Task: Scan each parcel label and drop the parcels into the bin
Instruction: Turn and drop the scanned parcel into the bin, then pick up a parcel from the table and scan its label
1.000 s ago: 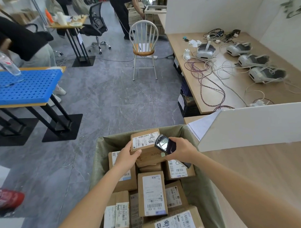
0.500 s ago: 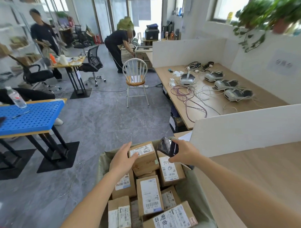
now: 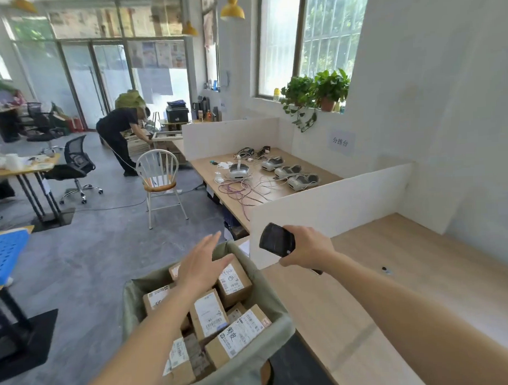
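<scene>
Cardboard brown parcels with white labels [image 3: 211,314] fill the olive fabric-lined bin [image 3: 268,295] at six o'clock, labels up. Above them the left hand [image 3: 202,264] hovers flat, fingers spread, holding nothing. At three o'clock from it, the right hand [image 3: 306,248] grips the black handheld scanner [image 3: 276,240], probably kept ready for another label.

Lower centre: matt brown cardboard parcels [image 3: 208,315] with white paper labels, some taped and faintly shiny. Around them, olive-green cloth bin [image 3: 268,292], soft, creased, matt. Centre right: black plastic handheld scanner [image 3: 276,240], glossy on its face. Right: pale wood-grain tabletop [image 3: 394,274], smooth, satin. Behind: matt white divider board [image 3: 334,204]. Left: smooth grey stone-look floor [image 3: 105,255], slightly reflective.
</scene>
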